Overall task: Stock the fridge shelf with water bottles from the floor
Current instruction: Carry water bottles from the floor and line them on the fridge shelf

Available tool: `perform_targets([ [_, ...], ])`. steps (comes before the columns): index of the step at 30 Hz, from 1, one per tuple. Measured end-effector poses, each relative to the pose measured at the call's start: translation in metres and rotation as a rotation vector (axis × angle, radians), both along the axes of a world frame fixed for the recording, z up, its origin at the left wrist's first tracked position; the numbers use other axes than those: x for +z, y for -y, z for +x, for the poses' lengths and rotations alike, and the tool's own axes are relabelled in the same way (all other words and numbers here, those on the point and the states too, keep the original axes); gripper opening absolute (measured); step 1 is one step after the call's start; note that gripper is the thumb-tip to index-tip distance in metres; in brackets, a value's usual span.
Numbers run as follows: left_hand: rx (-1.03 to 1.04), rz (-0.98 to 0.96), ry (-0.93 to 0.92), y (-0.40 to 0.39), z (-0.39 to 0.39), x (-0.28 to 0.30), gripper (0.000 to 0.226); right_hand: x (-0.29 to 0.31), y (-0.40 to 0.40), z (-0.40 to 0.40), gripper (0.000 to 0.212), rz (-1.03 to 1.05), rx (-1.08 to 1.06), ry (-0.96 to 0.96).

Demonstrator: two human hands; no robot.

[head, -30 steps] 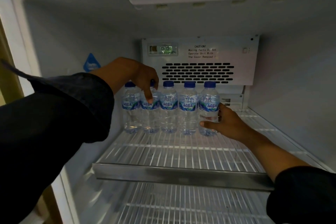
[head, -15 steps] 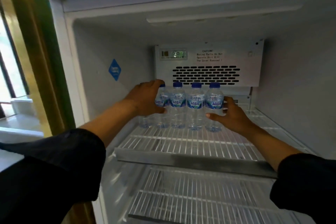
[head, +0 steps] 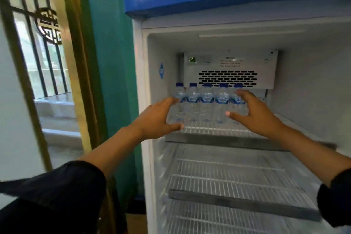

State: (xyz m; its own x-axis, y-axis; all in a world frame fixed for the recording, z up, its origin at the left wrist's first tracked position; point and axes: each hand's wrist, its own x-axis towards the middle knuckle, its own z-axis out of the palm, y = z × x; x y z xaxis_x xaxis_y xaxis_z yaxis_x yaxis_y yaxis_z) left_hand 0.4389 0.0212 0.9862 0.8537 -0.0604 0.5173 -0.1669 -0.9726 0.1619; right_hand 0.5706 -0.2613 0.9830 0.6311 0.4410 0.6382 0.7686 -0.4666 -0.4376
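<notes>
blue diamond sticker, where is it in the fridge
In the head view the sticker is on the fridge's left inner wall, just left of the vent panel and above the bottles.

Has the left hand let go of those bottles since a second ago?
Yes. The left hand has come off the bottle tops and back toward the upper shelf's front rail, fingers spread beside the leftmost bottle.

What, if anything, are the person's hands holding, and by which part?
Nothing. Both the left hand and the right hand are open with spread fingers, in front of the row of water bottles standing on the upper shelf.
</notes>
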Motion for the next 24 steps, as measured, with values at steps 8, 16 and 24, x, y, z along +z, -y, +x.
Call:
perform_targets([
  [8,0.066,-0.22,-0.111,-0.068,-0.195,-0.124,0.076,-0.119,-0.077,-0.161,0.075,-0.038,0.23,-0.201],
  [16,0.351,-0.498,-0.532,-0.078,-0.4,-0.36,0.071,-0.344,-0.131,-0.295,0.061,-0.447,0.501,-0.591],
  [24,0.695,-0.834,-0.84,-0.037,-0.528,-0.544,0.067,-0.543,-0.147,-0.358,0.062,-0.81,0.603,-0.851],
])
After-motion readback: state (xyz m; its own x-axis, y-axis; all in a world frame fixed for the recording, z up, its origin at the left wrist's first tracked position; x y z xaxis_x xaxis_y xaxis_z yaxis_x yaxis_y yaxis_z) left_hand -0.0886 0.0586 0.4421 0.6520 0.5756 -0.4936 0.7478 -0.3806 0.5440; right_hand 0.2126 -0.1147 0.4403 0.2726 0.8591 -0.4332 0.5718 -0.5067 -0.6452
